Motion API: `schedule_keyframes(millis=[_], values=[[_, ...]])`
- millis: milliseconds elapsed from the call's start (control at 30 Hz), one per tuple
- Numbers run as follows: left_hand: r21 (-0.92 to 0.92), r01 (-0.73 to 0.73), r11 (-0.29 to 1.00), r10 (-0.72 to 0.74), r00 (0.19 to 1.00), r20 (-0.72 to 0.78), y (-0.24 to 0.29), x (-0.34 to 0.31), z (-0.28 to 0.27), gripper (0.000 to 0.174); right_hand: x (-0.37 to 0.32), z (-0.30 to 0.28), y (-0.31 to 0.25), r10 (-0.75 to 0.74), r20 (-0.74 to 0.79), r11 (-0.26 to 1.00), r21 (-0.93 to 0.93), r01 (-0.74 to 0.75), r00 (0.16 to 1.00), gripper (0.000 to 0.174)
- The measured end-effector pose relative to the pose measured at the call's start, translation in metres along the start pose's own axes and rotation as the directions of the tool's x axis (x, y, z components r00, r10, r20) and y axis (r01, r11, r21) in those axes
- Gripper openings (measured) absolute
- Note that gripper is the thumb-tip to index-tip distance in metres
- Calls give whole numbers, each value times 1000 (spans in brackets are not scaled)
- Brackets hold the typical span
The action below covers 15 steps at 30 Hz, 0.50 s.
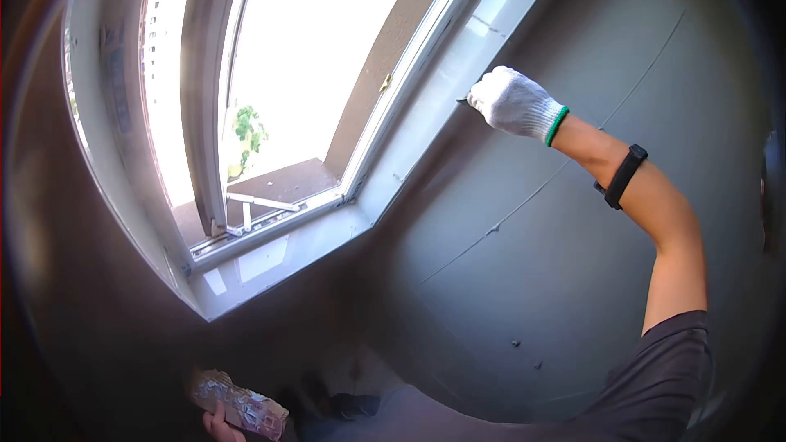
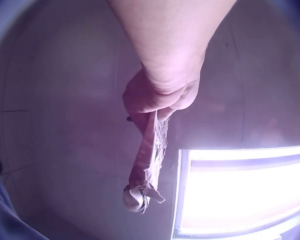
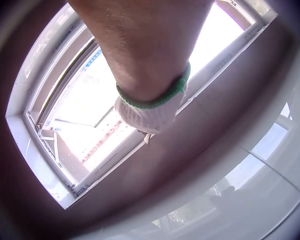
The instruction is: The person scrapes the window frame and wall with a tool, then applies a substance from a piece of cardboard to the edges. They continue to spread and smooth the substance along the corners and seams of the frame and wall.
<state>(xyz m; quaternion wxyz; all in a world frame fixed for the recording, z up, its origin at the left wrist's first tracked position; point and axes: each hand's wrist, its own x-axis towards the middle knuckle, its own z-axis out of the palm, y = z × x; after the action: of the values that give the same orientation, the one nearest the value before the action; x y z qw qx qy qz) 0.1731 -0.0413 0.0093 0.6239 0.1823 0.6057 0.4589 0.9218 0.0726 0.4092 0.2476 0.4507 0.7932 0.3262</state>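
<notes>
My right hand (image 1: pixel 512 101), in a white knit glove with a green cuff, is up at the outer edge of the window surround (image 1: pixel 434 98), fingers curled. A small thin tool (image 1: pixel 462 100) pokes out past the fingers toward that edge; the glove hides most of it, so I cannot tell its kind. Low in the head view, my bare left hand (image 1: pixel 219 426) grips a torn piece of cardboard (image 1: pixel 243 406) smeared with whitish residue. The left wrist view shows the cardboard (image 2: pixel 146 160) edge-on, hanging down from the pinching fingers.
A window sash (image 1: pixel 205 98) stands swung out on a white stay arm (image 1: pixel 262 202). Glossy grey wall tiles (image 1: pixel 491 303) with a pale joint line (image 1: pixel 532 196) surround the opening. Floor tiles (image 2: pixel 10 135) show at the left wrist view's left.
</notes>
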Motion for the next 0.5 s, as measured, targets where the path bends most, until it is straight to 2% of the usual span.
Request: schedule_keyframes(millis=[33, 133, 167, 267, 300, 400, 500], values=[[41, 78, 996, -81, 995, 55, 35, -29, 48, 42, 2, -12, 9, 27, 20, 999, -27, -27, 999, 11], [-2, 49, 999, -48, 985, 168, 20, -18, 48, 44, 2, -38, 45, 13, 29, 999, -33, -12, 999, 11], [-37, 33, 999, -25, 983, 183, 16, -16, 49, 41, -1, -44, 59, -29, 44, 991, -127, 35, 999, 12], [27, 27, 999, -30, 989, 145, 20, -20, 63, 40, -2, -80, 96, -120, -8, 969, -217, 116, 993, 12], [48, 8, 999, -15, 990, 142, 14, -15, 62, 38, -3, -91, 108, -138, 33, 938, -316, 141, 990, 12], [51, 74, 996, -78, 992, 103, 3, -9, 59, 38, -10, -118, 145, -134, 92, 897, -412, 160, 987, 13], [48, 58, 997, -63, 991, 119, 5, -14, 69, 38, -14, -150, 180, -88, 159, 843, -514, 159, 983, 14]])
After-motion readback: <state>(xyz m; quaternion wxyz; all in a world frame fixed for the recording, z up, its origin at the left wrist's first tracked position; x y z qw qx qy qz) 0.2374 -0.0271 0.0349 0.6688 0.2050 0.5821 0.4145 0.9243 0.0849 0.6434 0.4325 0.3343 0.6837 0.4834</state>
